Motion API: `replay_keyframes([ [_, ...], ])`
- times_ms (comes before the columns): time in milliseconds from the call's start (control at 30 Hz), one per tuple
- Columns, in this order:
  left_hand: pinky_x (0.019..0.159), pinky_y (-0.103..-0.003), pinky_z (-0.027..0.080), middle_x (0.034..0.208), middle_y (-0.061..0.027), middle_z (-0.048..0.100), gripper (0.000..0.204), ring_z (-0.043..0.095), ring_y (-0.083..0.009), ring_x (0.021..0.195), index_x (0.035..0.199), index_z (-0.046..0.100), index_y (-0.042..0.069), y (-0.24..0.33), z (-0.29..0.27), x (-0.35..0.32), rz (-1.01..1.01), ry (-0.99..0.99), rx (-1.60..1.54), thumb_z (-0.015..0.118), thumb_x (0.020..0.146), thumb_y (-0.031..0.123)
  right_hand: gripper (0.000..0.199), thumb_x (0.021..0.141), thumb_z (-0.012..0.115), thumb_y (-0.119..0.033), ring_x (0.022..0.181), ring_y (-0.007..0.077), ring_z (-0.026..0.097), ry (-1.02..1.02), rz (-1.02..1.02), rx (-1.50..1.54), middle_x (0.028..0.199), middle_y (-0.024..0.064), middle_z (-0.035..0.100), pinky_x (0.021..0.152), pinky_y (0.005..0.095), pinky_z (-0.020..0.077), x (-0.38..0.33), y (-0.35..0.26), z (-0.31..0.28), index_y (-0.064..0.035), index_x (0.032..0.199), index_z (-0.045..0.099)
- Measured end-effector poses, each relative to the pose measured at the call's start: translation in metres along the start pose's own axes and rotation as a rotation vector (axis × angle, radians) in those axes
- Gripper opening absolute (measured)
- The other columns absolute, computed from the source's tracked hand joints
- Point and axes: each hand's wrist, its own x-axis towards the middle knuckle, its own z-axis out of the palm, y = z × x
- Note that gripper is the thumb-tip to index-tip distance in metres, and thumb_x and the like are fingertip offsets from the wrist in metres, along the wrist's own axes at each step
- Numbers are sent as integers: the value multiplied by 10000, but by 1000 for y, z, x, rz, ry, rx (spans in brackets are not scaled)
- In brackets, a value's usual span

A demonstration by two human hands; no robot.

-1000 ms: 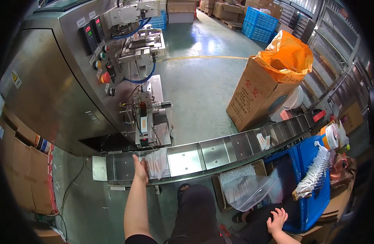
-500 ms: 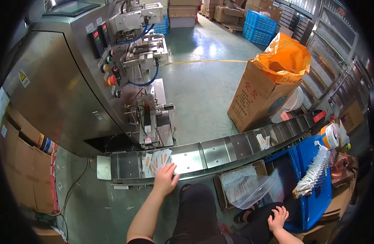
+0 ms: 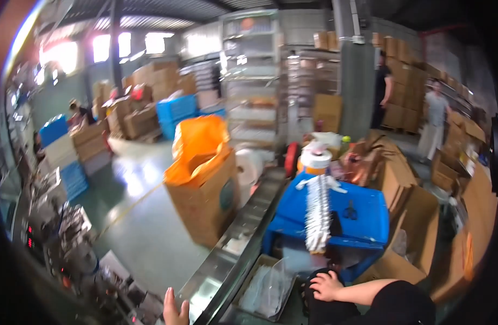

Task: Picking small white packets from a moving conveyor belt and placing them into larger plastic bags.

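At the lower edge, my left hand [image 3: 176, 309] is raised beside the metal conveyor [image 3: 243, 219], its visible fingers apart and nothing seen in them. My right hand [image 3: 326, 286] lies with spread fingers on my dark-clothed knee and holds nothing. A few blurred white packets [image 3: 236, 245] rest on the conveyor. Next to my right hand, a box [image 3: 262, 287] holds clear plastic bags. Just beyond the knee, a long bundle of white pieces [image 3: 317, 214] lies on a blue plastic bin [image 3: 352, 200].
A tall carton [image 3: 203, 200] lined with an orange bag stands left of the conveyor. Machinery [image 3: 70, 233] fills the left side. Scissors [image 3: 350, 210] and a white-lidded tub [image 3: 315, 157] sit on the blue bin. Open cartons [image 3: 417, 233] crowd the right. Several people stand or work farther off.
The view has swung right and up, bringing the far room and people into sight. My left hand has left the fanned packets on the conveyor. My right hand still rests on my leg.
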Motion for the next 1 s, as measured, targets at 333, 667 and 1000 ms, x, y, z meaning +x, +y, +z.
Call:
replay_keyframes([
  [333,507,-317,371,768,-68,466,236,444,-172,579,1028,385,19,339,-94,4,1260,576,-371,517,846,93,312,756,516,-376,1179,204,366,72,71,65,1179,-27,497,939,544,236,-16,6,-7,-202,994,619],
  [667,504,-294,374,665,-93,522,184,525,-200,607,806,502,47,392,-42,1,1351,150,-919,627,740,164,306,790,491,-370,1190,178,361,76,93,68,1214,-33,478,930,507,260,-43,13,-28,-211,1034,587],
  [1000,726,-371,447,906,-149,598,240,560,-302,811,1002,581,66,138,224,-67,228,-851,-121,533,772,115,261,706,554,-311,1114,275,396,311,85,266,1082,56,532,878,550,290,-48,20,-22,-121,876,610],
])
